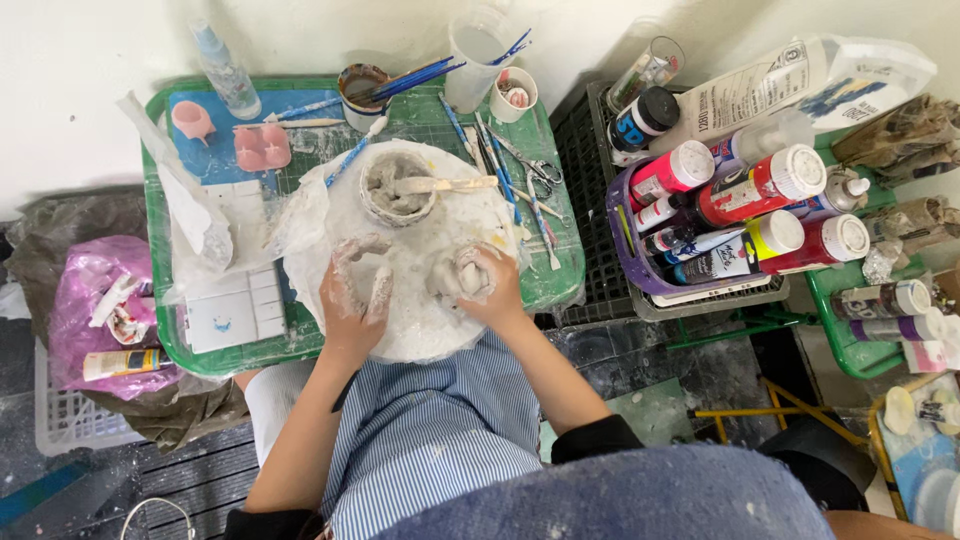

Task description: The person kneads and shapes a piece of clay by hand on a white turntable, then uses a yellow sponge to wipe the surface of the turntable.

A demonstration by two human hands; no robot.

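Left hand [352, 300] flat and open, fingers spread, coated in grey clay, resting on the round white plastic-covered work board [420, 325] at the near edge of the green plastic tray table [200, 355]; nothing held in its grip

Right hand [490, 285] curled shut around a grey lump of wet clay [455, 275], grip closed on it, lump sitting on the same board just right of the left hand, hands near but apart

Behind the hands, mid-board: small round bowl of grey clay slip [397, 188] with a flat wooden stick [445, 184] lying across its rim

Far edge of the table: paper cup with blue-handled brushes [362, 95], clear plastic cup [478, 55], small white cup [514, 95]. Far left corner: pink silicone moulds [262, 146] on a blue mat [215, 160], clear spray bottle [226, 75]. Right edge: loose modelling tools and scissors [535, 175]. Near left corner: white paint palette [235, 310]

Off the table, right: purple basket [630, 260] packed with red, pink and white-capped paint bottles [760, 185] on a black crate [590, 200]. Left: pink plastic bag [85, 290] with tubes

Person wears a blue-and-white striped apron [430, 430]
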